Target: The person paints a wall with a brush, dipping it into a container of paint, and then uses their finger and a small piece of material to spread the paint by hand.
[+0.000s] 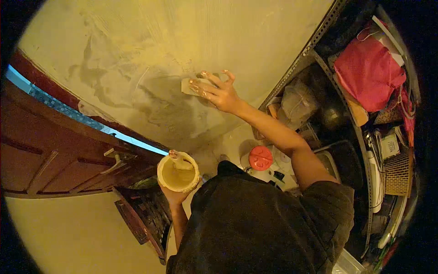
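Observation:
My right hand (216, 93) is stretched up to the wall (219, 36), its fingers smeared with pale putty. It grips a pale, flat putty scraper (187, 86), whose edge lies at the wall over a grey, patchy area. Lower down, my left hand (175, 195) holds a round tub (159, 176) from its near side, mouth facing up. Pale putty coats the tub's rim and inside. A putty-covered piece with a reddish tip (173, 154) rests across the far rim; what it is, I cannot tell.
A brown panelled door (59, 155) with a lever handle stands at left, beside a bright gap. Below it is a dark woven chair (146, 214). Metal shelving (319, 59) on the right carries a pink cloth bag (369, 73) and a basket (397, 176). A red lid (260, 158) shows near my body.

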`<state>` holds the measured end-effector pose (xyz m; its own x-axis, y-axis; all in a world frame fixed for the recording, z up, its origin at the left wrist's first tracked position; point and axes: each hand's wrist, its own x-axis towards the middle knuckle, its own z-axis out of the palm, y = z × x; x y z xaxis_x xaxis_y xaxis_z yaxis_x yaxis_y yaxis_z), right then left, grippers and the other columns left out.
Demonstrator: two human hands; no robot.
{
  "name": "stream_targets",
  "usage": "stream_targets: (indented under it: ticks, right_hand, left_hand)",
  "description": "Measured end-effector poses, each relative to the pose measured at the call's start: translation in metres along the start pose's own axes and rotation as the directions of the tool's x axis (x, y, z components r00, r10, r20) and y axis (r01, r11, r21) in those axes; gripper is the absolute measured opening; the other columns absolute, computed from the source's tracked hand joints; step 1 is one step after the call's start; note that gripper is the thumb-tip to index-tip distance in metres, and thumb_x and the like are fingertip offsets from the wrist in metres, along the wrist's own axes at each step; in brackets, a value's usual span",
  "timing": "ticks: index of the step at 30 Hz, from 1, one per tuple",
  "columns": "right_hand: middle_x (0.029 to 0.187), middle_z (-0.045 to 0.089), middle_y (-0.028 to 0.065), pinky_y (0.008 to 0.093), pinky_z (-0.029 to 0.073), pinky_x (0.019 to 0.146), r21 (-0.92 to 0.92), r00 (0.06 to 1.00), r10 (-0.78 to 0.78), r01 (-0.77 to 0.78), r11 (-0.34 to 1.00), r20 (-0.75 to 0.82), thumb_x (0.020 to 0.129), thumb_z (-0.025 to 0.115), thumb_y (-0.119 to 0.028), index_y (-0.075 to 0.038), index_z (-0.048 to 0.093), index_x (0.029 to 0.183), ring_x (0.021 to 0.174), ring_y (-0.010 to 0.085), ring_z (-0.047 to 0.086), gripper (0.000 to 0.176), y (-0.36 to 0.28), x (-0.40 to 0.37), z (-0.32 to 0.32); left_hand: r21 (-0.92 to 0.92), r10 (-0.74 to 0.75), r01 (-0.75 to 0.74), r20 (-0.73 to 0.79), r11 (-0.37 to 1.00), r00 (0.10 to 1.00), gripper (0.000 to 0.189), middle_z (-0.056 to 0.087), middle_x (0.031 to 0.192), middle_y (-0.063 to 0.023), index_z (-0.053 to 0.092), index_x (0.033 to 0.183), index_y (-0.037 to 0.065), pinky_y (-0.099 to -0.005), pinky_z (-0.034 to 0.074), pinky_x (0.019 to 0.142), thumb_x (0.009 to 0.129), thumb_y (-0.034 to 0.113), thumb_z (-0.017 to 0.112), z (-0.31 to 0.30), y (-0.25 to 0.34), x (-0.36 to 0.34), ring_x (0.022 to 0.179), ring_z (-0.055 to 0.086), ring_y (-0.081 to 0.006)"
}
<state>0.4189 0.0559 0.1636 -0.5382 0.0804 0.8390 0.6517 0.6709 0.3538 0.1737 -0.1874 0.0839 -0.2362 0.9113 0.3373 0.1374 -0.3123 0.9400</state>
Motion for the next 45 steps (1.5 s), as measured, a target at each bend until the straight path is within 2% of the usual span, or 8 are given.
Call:
stream_targets:
  ticks: [6, 9, 17, 22, 25, 32, 37, 45]
  right_hand:
    - [0.129, 0.062, -0.0048, 0.0513, 0.021, 0.099, 0.026, 0.999, 0.047, -0.047, 0.999, 0.004, 0.084, 0.062, -0.019, -0.022, 0.066, 0.105, 0.124, 0.0215, 0.049, 0.022, -0.012, 0.003, 0.0]
    - [0.129, 0.061, -0.0053, 0.0512, 0.021, 0.097, 0.052, 1.0, 0.022, -0.023, 0.998, 0.009, 0.084, 0.062, -0.019, -0.021, 0.067, 0.105, 0.124, 0.0202, 0.049, 0.022, -0.018, -0.006, 0.011]
    - [0.133, 0.058, -0.0076, 0.0508, 0.022, 0.097, -0.082, 0.984, -0.104, 0.093, 0.992, -0.142, 0.083, 0.062, -0.02, -0.021, 0.067, 0.105, 0.126, 0.0147, 0.051, 0.023, -0.006, 0.067, 0.016]
    - [0.134, 0.057, -0.0083, 0.0512, 0.022, 0.099, -0.037, 0.966, -0.241, 0.245, 0.969, 0.093, 0.084, 0.061, -0.018, -0.02, 0.067, 0.105, 0.128, 0.0121, 0.049, 0.021, -0.003, 0.045, 0.042]
    - [0.134, 0.057, -0.0076, 0.0525, 0.021, 0.099, -0.007, 0.956, -0.291, 0.291, 0.957, 0.027, 0.084, 0.059, -0.017, -0.02, 0.067, 0.105, 0.129, 0.0126, 0.049, 0.023, -0.008, 0.042, 0.043]
    - [0.135, 0.057, -0.0049, 0.0545, 0.019, 0.101, -0.084, 0.971, -0.233, 0.228, 0.97, -0.053, 0.085, 0.055, -0.018, -0.019, 0.067, 0.109, 0.131, 0.0117, 0.046, 0.027, 0.004, 0.072, 0.026]
    - [0.135, 0.056, -0.0055, 0.0535, 0.016, 0.103, 0.019, 0.904, -0.366, 0.371, 0.928, 0.22, 0.086, 0.054, -0.02, -0.018, 0.067, 0.112, 0.133, 0.0103, 0.043, 0.029, -0.015, 0.03, 0.046]
    - [0.135, 0.057, -0.0063, 0.0524, 0.016, 0.103, -0.034, 0.97, -0.241, 0.241, 0.97, -0.015, 0.088, 0.055, -0.019, -0.023, 0.065, 0.114, 0.129, 0.0116, 0.048, 0.028, -0.019, 0.064, 0.022]
  left_hand:
    - [0.079, 0.194, -0.204, 0.114, 0.976, 0.974, 0.105, 0.052, 0.128, -0.0121, 0.037, 0.135, 0.002, -0.0393, 0.046, 0.098, 0.048, 0.017, 0.095, 0.007, 0.032, 0.017, 0.113, 0.055, -0.0251]
    - [-0.075, 0.074, -0.067, 0.097, 0.995, 0.993, 0.103, 0.053, 0.127, -0.0132, 0.039, 0.134, 0.001, -0.0399, 0.045, 0.099, 0.049, 0.019, 0.096, 0.005, 0.014, 0.007, 0.114, 0.055, -0.0247]
    - [-0.012, 0.062, -0.062, 0.042, 0.998, 0.997, 0.099, 0.057, 0.121, -0.0118, 0.044, 0.13, 0.002, -0.0385, 0.049, 0.093, 0.047, 0.014, 0.096, 0.002, 0.024, 0.0, 0.107, 0.059, -0.0237]
    - [-0.134, 0.094, -0.092, 0.008, 0.987, 0.996, 0.1, 0.056, 0.123, -0.0123, 0.042, 0.131, 0.001, -0.0384, 0.049, 0.093, 0.047, 0.012, 0.095, -0.003, 0.022, -0.008, 0.107, 0.059, -0.0241]
    - [-0.203, -0.056, 0.061, 0.032, 0.977, 0.998, 0.1, 0.055, 0.123, -0.013, 0.042, 0.131, 0.001, -0.0388, 0.049, 0.093, 0.048, 0.012, 0.095, -0.002, 0.04, -0.007, 0.108, 0.058, -0.0251]
    - [0.118, 0.08, -0.089, 0.076, 0.989, 0.994, 0.098, 0.057, 0.12, -0.0134, 0.043, 0.129, 0.0, -0.0392, 0.048, 0.095, 0.048, 0.016, 0.096, -0.018, 0.021, -0.008, 0.108, 0.058, -0.0239]
    - [0.084, 0.097, -0.105, 0.09, 0.991, 0.991, 0.098, 0.057, 0.12, -0.0131, 0.043, 0.129, 0.001, -0.0394, 0.048, 0.095, 0.048, 0.017, 0.096, -0.017, 0.026, -0.004, 0.107, 0.059, -0.0241]
    - [0.065, 0.0, -0.006, 0.101, 0.998, 0.995, 0.098, 0.057, 0.119, -0.0124, 0.043, 0.129, 0.002, -0.0392, 0.049, 0.094, 0.048, 0.016, 0.096, -0.02, 0.03, -0.001, 0.108, 0.059, -0.0241]
